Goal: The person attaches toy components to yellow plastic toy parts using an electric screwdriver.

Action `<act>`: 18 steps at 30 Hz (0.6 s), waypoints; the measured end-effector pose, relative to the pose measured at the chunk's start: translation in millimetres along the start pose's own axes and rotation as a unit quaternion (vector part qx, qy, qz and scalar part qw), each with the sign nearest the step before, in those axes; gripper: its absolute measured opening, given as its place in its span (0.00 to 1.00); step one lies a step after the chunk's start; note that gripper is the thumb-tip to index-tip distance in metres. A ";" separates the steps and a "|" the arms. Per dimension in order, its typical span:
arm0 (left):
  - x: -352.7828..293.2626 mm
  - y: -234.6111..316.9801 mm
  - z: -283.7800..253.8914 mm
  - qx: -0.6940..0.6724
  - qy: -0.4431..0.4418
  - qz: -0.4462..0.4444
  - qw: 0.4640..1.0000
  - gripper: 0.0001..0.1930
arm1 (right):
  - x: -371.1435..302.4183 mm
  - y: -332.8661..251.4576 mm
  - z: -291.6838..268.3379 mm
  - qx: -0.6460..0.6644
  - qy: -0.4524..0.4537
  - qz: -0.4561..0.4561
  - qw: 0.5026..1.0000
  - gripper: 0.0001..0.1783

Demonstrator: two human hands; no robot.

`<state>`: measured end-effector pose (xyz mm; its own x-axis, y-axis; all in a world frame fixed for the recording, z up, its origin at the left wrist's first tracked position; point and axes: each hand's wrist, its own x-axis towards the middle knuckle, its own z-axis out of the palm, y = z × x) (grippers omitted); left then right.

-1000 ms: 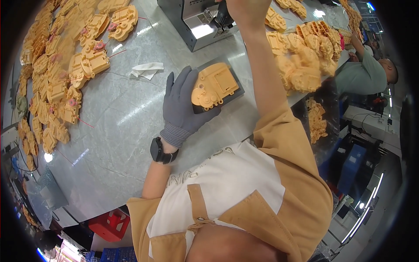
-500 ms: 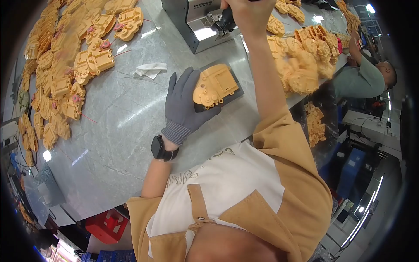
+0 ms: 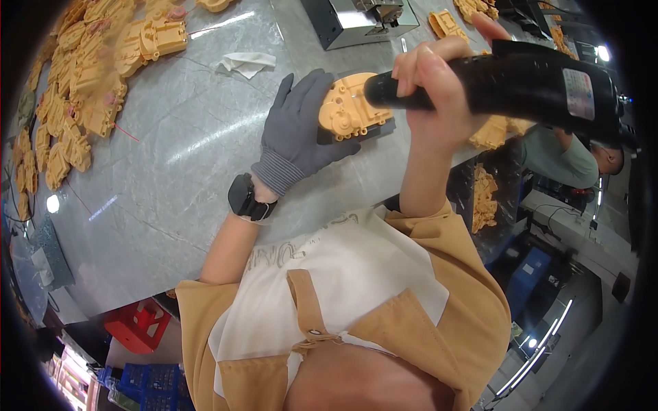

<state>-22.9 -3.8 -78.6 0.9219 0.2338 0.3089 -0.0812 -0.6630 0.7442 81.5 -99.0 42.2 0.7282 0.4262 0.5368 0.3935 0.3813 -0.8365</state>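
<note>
- We note the left hand [image 3: 295,127], in a grey glove, lying spread on the table [image 3: 171,219]; its fingers run along the left side of an orange plastic part [image 3: 339,113], thumb stretched out at the near side. Grip not closed; we cannot tell how firmly it presses.
- We find the orange plastic part lying on a dark block [image 3: 382,130], in front of the person.
- We record the right hand [image 3: 442,92] as bare and wrapped around a black handheld tool [image 3: 521,82], the grip closed on it.
- We see the tool's blunt front end over the right portion of the part; whether they touch, we cannot tell.
- We observe a dark watch [image 3: 248,197] on the left wrist.
- Beyond the part we log a grey machine [image 3: 336,27] and, left of it, a crumpled white cloth [image 3: 248,64].
- Farther left we see a heap of similar orange parts [image 3: 82,79].
</note>
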 end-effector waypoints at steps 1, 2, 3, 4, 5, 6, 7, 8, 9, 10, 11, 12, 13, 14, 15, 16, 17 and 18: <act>-0.4 -0.8 0.7 0.000 0.003 -0.003 1.000 0.48 | 2.5 10.4 -1.1 0.085 0.012 -0.024 0.996 0.06; -1.0 -1.4 1.9 -0.005 0.004 -0.001 1.000 0.48 | 4.5 13.4 -0.2 0.085 0.008 -0.023 0.996 0.06; -1.9 -2.3 2.7 -0.009 0.005 0.000 1.000 0.48 | 5.7 16.2 1.1 0.086 0.008 -0.018 0.996 0.07; -2.8 -2.5 3.0 -0.010 0.008 -0.002 1.000 0.48 | 6.2 17.8 2.7 0.085 0.007 -0.013 0.996 0.07; -3.6 -2.7 3.3 -0.015 0.016 0.001 1.000 0.47 | 5.6 17.5 4.5 0.085 0.003 -0.012 0.996 0.07; -3.9 -2.3 3.0 -0.017 0.022 0.002 1.000 0.47 | 5.4 16.8 5.2 0.034 -0.011 -0.003 0.999 0.15; -4.1 -2.3 2.8 -0.015 0.025 -0.002 1.000 0.47 | 5.6 17.1 5.8 -0.019 -0.024 0.005 1.000 0.30; -4.2 -2.6 2.7 -0.012 0.026 -0.003 1.000 0.47 | 6.4 19.0 6.3 -0.015 -0.027 0.007 0.999 0.30; -4.8 -3.2 3.1 -0.014 0.027 -0.003 1.000 0.46 | 6.2 20.7 7.1 -0.003 -0.029 0.008 1.000 0.30; -4.9 -3.6 3.4 -0.015 0.029 -0.005 0.999 0.46 | 6.2 22.8 7.7 0.009 -0.029 0.009 0.999 0.29; -4.7 -3.8 3.5 -0.011 0.034 -0.001 0.999 0.46 | 7.2 25.6 7.9 0.008 -0.032 0.011 0.999 0.29; -4.9 -4.0 3.5 -0.008 0.040 0.003 0.999 0.46 | 8.6 29.2 7.8 0.033 -0.028 0.008 0.999 0.14; -5.3 -4.1 3.2 -0.009 0.042 0.000 0.999 0.46 | 9.8 32.8 7.5 0.059 -0.023 0.006 0.998 0.06; -5.6 -4.2 2.8 -0.014 0.047 0.007 0.999 0.47 | 10.6 36.4 6.9 0.058 -0.025 0.009 0.998 0.06; -5.6 -4.1 2.8 -0.019 0.053 0.014 0.998 0.48 | 11.3 39.9 5.8 0.024 -0.039 -0.002 0.999 0.07; -5.7 -4.1 2.9 -0.021 0.053 0.011 0.998 0.48 | 12.2 40.8 7.0 -0.011 -0.053 -0.012 0.998 0.07; -6.0 -4.2 3.1 -0.027 0.051 0.012 0.998 0.48 | 12.4 36.0 10.7 -0.012 -0.055 -0.009 0.998 0.07; -6.6 -4.6 3.3 -0.033 0.050 0.012 0.998 0.48 | 14.0 24.4 21.1 -0.042 -0.021 0.014 0.999 0.09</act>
<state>-27.4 -4.6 -86.0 0.8776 0.2901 0.3817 -0.1307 -0.6213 0.7726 89.5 -66.4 31.6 0.7165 0.4697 0.5158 0.4203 0.2995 -0.8565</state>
